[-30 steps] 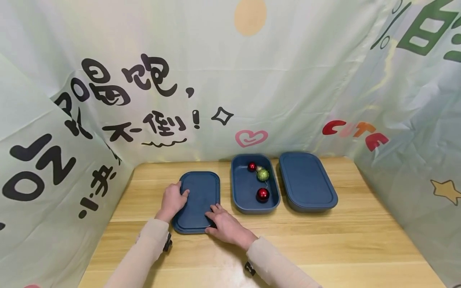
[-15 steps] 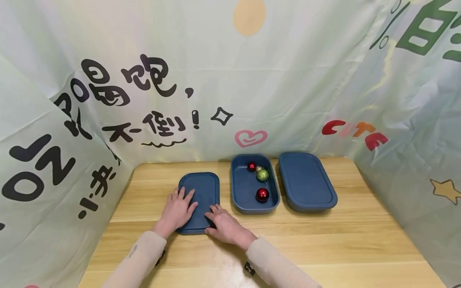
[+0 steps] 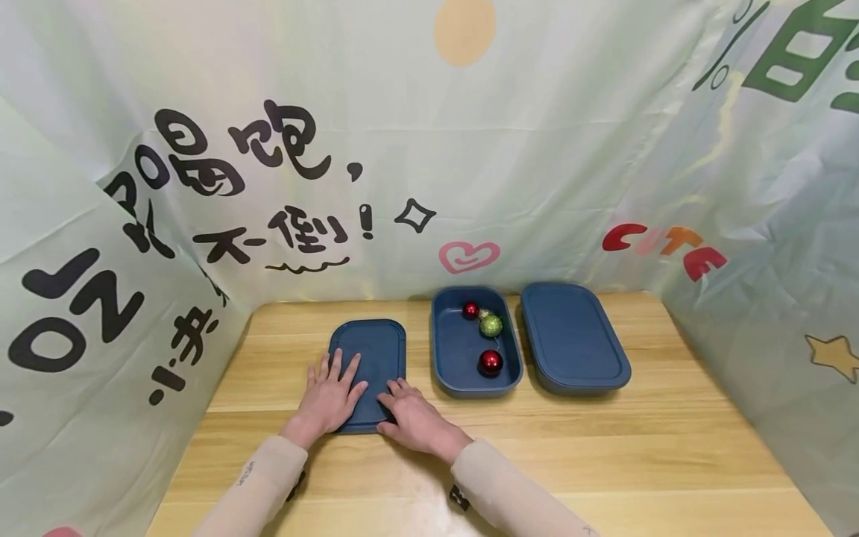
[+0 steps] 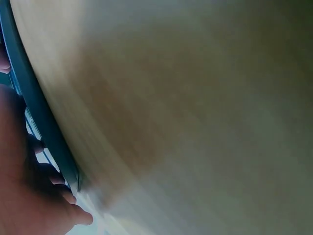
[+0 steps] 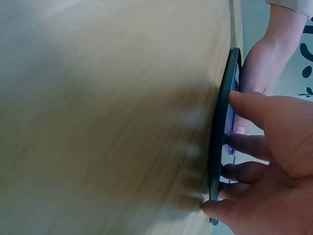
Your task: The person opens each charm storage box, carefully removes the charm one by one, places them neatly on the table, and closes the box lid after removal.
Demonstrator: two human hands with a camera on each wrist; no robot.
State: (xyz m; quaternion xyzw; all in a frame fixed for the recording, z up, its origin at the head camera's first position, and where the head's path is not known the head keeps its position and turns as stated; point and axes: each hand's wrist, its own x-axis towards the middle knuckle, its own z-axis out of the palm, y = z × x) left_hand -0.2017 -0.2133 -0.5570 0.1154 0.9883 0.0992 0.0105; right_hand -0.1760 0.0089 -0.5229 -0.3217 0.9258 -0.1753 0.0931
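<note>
A flat blue box lid (image 3: 380, 359) lies on the table at the left in the head view. My left hand (image 3: 329, 399) is laid over its left half, fingers spread and straight. On the lid's near right corner rests my right hand (image 3: 414, 419). The right wrist view shows that hand's thumb (image 5: 249, 105) at the lid's rim (image 5: 222, 112) and the other fingertips touching the lid, little finger at the edge. In the left wrist view only the dark rim (image 4: 41, 105) and part of the left hand (image 4: 29, 196) show.
Right of the lid stands an uncovered blue box (image 3: 463, 365) holding two red balls (image 3: 491, 363) and a green ball (image 3: 491, 325). Beside it is a similar blue box with its lid on (image 3: 576, 335). Printed cloth (image 3: 403, 149) hangs behind the wooden table (image 3: 537, 462).
My left hand has shifted from the lid's left edge onto its top, with the fingers now spread. The right hand has stayed at the near right corner.
</note>
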